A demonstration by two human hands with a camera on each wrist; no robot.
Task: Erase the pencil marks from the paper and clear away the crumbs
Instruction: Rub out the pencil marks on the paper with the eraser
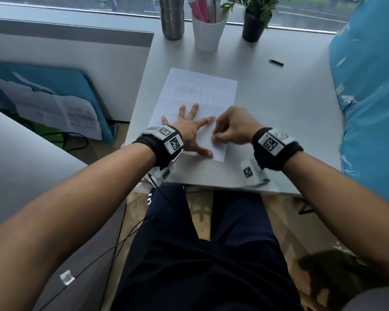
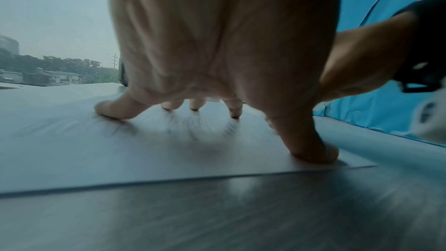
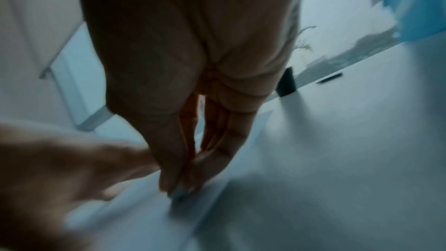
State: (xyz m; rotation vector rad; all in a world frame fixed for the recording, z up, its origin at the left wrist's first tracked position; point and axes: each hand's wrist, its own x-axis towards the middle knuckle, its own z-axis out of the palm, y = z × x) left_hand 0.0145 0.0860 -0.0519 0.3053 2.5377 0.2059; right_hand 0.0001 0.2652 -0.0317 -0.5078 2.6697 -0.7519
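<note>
A white sheet of paper (image 1: pixel 211 86) lies on the grey table (image 1: pixel 290 122), with grey pencil marks (image 1: pixel 189 90) across its upper middle. My left hand (image 1: pixel 190 131) lies flat on the lower half with its fingers spread and presses the sheet down; the left wrist view shows the fingertips (image 2: pixel 111 112) on the paper (image 2: pixel 96 156) beside the marks (image 2: pixel 188 125). My right hand (image 1: pixel 229 129) is bunched near the sheet's lower right part. Its thumb and fingers pinch a small pale eraser (image 3: pixel 177 193) against the paper, blurred.
At the table's far edge stand a steel bottle (image 1: pixel 172 16), a white cup of pens (image 1: pixel 208 30) and a black plant pot (image 1: pixel 254 25). A small black pen-like object (image 1: pixel 276 62) lies right of the paper. A blue-wrapped bulk (image 1: pixel 368 97) borders the table's right side.
</note>
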